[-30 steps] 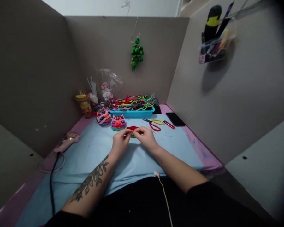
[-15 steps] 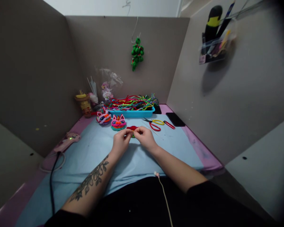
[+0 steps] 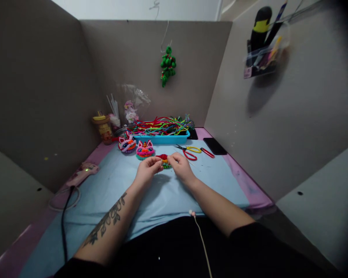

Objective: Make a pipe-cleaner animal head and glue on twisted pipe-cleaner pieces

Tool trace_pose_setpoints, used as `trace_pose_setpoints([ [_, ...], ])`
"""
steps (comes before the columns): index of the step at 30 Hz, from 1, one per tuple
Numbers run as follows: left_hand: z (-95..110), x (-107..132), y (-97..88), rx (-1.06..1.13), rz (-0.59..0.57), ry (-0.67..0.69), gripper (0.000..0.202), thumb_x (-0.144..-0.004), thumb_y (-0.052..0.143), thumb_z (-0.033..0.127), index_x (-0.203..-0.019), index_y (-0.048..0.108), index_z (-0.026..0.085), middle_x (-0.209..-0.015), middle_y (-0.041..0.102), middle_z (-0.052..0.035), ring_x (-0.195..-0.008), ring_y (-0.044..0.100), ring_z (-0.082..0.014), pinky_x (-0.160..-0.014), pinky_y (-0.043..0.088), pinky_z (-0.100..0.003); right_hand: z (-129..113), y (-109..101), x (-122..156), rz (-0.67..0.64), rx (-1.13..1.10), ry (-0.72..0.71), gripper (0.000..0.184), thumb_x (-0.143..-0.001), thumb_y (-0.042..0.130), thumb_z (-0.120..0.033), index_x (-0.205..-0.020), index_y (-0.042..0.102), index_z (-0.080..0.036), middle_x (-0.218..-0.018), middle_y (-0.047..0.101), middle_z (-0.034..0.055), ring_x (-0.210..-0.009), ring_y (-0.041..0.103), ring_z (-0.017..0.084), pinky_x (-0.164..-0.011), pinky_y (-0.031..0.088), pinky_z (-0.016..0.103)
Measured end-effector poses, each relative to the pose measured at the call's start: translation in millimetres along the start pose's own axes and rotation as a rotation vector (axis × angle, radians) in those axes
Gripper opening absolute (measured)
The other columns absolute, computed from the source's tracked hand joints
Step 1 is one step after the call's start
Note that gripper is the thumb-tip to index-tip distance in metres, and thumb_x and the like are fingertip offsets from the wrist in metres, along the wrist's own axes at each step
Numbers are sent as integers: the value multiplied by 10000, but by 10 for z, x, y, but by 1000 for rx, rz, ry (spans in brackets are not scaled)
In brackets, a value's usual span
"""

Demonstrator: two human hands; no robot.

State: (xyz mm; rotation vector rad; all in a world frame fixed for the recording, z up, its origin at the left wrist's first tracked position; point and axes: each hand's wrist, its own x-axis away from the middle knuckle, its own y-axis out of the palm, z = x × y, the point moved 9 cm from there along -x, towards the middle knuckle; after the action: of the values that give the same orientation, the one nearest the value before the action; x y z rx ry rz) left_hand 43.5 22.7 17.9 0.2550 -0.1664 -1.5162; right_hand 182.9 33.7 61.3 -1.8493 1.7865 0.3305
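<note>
A small red, orange and green piece made of fuzzy pipe cleaners [image 3: 164, 158] is between my hands, just above the blue cloth. My left hand [image 3: 147, 167] pinches at its left side with thumb and forefinger. From the right, my right hand [image 3: 180, 166] has its fingers closed on the piece's edge, and they hide part of it. Just beyond my left hand stands a pink, orange and teal pipe-cleaner animal head [image 3: 145, 150] with pointed ears. Beside it is a similar head [image 3: 127, 144] in pink, purple and orange.
A blue tray [image 3: 162, 139] heaped with coloured pipe cleaners is at the back. Yellow-and-red-handled pliers [image 3: 189, 153], a red-handled tool [image 3: 207, 153] and a black phone [image 3: 215, 146] lie right. A pink glue gun [image 3: 82, 174] with a cable is left. Partition walls enclose three sides.
My hands have moved slightly apart, so more of the red, orange and green piece shows between them. The left forearm has shifted a little left.
</note>
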Motion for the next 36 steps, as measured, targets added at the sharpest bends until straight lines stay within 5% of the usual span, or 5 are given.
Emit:
trace_pose_setpoints([
  [5, -9, -9, 2, 32, -20, 0, 342, -544, 789, 334, -757, 620, 127, -646, 623, 1, -568, 575, -86, -659, 497, -251, -35, 43, 26, -28, 10, -37, 42, -687, 600, -222, -684, 600, -180, -680, 556, 0, -633, 497, 126, -612, 419, 256],
  [13, 80, 32, 23, -70, -11, 53, 307, -578, 756, 336, -761, 617, 132, -627, 615, 13, -571, 569, -88, -638, 498, -240, 2, 89, 33, -96, 19, 18, 131, -734, 597, -257, -696, 693, -177, -691, 633, 32, -683, 568, 149, -656, 438, 268],
  [27, 148, 45, 20, -300, -5, 154, 179, -639, 672, 268, -739, 651, 121, -594, 619, -8, -569, 574, -112, -585, 471, -228, -14, 86, 40, -33, 52, -23, 140, -681, 557, -191, -542, 546, -176, -608, 527, -11, -613, 504, 123, -616, 400, 253],
  [36, 53, 41, 52, -115, -26, 40, 270, -579, 736, 303, -745, 636, 116, -623, 619, -4, -571, 568, -95, -628, 492, -242, -48, 77, 54, -6, 48, -23, 143, -681, 564, -210, -546, 525, -185, -595, 482, -22, -601, 471, 121, -590, 378, 253],
])
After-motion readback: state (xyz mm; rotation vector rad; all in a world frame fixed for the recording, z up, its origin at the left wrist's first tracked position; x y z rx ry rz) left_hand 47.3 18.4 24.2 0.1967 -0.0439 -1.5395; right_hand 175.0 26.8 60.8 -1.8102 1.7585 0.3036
